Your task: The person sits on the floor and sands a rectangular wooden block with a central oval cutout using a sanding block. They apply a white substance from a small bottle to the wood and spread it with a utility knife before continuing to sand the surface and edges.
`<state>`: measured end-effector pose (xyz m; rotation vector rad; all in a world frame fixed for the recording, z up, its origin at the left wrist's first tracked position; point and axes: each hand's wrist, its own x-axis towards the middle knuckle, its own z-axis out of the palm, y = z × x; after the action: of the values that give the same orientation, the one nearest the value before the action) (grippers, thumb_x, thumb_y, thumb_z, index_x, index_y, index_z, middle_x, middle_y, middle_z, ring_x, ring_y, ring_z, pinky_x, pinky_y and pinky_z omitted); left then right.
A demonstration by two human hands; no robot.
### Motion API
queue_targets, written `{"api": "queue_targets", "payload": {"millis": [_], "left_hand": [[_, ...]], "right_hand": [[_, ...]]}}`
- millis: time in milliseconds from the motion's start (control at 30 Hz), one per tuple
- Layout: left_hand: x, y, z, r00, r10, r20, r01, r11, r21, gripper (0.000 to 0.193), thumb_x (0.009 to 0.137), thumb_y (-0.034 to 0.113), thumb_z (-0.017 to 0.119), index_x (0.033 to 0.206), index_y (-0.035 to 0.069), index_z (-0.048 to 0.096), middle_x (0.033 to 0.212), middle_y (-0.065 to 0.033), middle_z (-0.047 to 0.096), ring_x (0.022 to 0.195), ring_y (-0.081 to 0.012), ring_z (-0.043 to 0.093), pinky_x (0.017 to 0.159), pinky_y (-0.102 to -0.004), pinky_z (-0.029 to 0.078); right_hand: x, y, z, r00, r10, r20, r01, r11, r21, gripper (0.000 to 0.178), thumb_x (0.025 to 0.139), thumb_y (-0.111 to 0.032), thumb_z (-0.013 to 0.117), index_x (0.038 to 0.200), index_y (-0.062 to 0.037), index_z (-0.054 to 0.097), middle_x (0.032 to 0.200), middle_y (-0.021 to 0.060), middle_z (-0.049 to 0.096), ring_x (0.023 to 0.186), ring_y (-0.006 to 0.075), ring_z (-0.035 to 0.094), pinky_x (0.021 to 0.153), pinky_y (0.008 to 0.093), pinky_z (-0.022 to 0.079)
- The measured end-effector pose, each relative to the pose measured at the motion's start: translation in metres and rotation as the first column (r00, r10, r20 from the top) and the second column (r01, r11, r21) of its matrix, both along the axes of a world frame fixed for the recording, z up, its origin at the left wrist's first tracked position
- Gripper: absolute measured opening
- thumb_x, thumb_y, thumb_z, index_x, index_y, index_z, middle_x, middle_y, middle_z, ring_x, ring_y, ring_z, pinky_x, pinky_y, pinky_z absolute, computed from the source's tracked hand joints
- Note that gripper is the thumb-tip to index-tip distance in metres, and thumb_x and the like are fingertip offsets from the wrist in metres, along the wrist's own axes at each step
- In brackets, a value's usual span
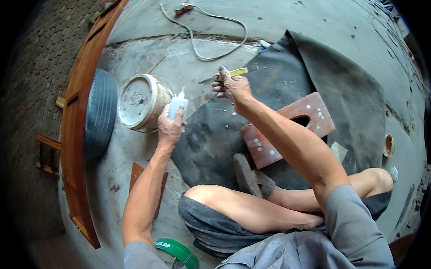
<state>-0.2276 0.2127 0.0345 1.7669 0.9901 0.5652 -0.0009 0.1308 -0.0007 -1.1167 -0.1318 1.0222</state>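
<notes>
My left hand is closed around a small white squeeze bottle with a thin nozzle pointing up, just beside a lidded bucket. In my right hand is a yellow-handled utility knife, its dark blade pointing left toward the bottle's tip. Blade and nozzle are apart. Below my right forearm a reddish-brown wooden piece with an oval slot lies on a black mat. White dots mark both of its ends, and my forearm covers its middle.
A white lidded bucket stands left, next to a tyre and a long wooden frame. Another wooden piece is beneath my left forearm. A green tape roll sits near my left elbow. A cable curls at the back.
</notes>
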Motion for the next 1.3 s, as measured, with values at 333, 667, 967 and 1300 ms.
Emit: {"api": "queue_targets", "payload": {"millis": [333, 667, 967, 1300], "left_hand": [[0.013, 0.0, 0.016, 0.995, 0.015, -0.095, -0.022, 0.998, -0.066, 0.038, 0.099, 0.031, 0.07, 0.116, -0.002, 0.068, 0.077, -0.0042, 0.066, 0.052, -0.0102, 0.06, 0.042, -0.0235, 0.042], [0.015, 0.008, 0.001, 0.994, 0.03, -0.105, -0.036, 0.998, -0.059, 0.035, 0.099, 0.03, 0.07, 0.115, -0.002, 0.068, 0.077, -0.0038, 0.066, 0.053, -0.0106, 0.059, 0.044, -0.0251, 0.044], [0.029, 0.018, -0.072, 0.977, 0.211, -0.028, -0.204, 0.967, 0.151, 0.042, 0.101, 0.028, 0.065, 0.128, -0.003, 0.056, 0.105, -0.0157, 0.069, 0.091, -0.0272, 0.069, 0.084, -0.0421, 0.053], [0.007, -0.024, -0.158, 0.967, 0.233, -0.103, -0.168, 0.889, 0.427, 0.056, 0.11, 0.039, 0.051, 0.144, -0.004, 0.043, 0.135, -0.03, 0.058, 0.125, -0.044, 0.057, 0.105, -0.0494, 0.043]], "right_hand": [[-0.012, 0.002, -0.013, 0.988, 0.144, -0.056, -0.14, 0.987, 0.074, 0.031, 0.105, -0.026, 0.065, 0.101, 0.0046, 0.071, 0.095, 0.014, 0.077, 0.075, 0.0198, 0.075, 0.062, 0.0294, 0.062], [-0.012, 0.003, -0.016, 0.986, 0.157, -0.049, -0.154, 0.986, 0.061, 0.03, 0.105, -0.027, 0.064, 0.103, 0.0025, 0.072, 0.096, 0.0131, 0.078, 0.076, 0.0184, 0.075, 0.062, 0.0291, 0.061], [0.009, -0.008, -0.007, 0.986, -0.002, 0.165, 0.022, 0.992, -0.121, 0.03, 0.107, -0.031, 0.06, 0.104, -0.0028, 0.072, 0.097, 0.0076, 0.078, 0.075, 0.013, 0.071, 0.06, 0.0275, 0.056], [0.063, -0.266, 0.075, 0.951, -0.305, -0.053, 0.309, 0.935, 0.171, 0.037, 0.105, -0.037, 0.066, 0.124, -0.006, 0.064, 0.103, 0.0086, 0.074, 0.089, 0.0129, 0.072, 0.078, 0.0286, 0.06]]}}
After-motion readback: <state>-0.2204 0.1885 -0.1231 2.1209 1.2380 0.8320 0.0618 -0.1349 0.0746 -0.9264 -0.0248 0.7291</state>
